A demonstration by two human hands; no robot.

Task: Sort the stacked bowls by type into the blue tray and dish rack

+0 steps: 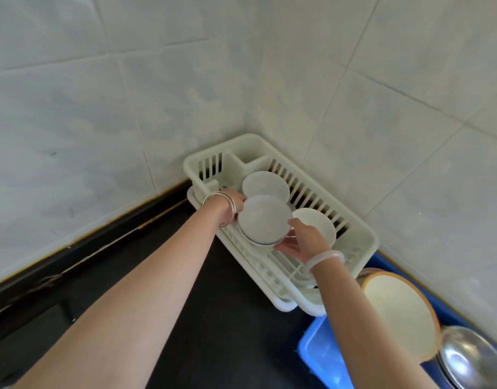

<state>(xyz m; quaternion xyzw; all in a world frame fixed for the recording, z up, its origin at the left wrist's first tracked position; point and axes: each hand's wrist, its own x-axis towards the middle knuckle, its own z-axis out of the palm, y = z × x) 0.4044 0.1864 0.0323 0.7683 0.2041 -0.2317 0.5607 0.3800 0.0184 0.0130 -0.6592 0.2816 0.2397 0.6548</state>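
Note:
A white dish rack (362, 237) stands in the corner against the tiled walls. Two white bowls rest in it, one at the back (265, 184) and one to the right (317, 223). Both my hands hold a third white bowl (262, 217) with a thin dark rim line over the rack's middle. My left hand (232, 202) grips its left edge and my right hand (302, 241) its right edge. A blue tray (323, 355) sits at the lower right, holding a white bowl with a tan rim (396, 307) and a steel bowl (466, 357).
The rack sits on a white drip tray (284, 304) on a black countertop (213, 318). Tiled walls (129, 94) close off the back and the right side. The blue tray touches the rack's near end.

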